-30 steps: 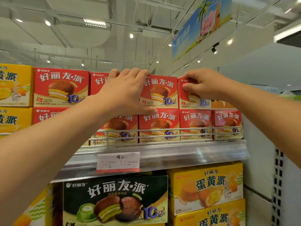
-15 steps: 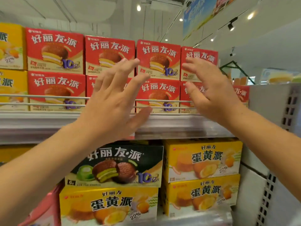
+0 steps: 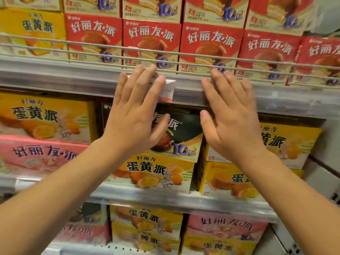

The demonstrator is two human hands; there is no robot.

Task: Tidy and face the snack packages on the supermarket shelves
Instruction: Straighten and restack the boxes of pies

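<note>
shelf – both hands flat, empty

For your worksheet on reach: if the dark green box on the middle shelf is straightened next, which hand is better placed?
Probably the left hand: it hovers open directly over the dark green box, while the right hand sits beside it.

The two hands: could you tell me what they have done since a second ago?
Both let go of the top-row red boxes and came down. The left hand and right hand are now open, fingers spread, in front of the dark box on the shelf below. The red boxes stayed in their rows.
</note>
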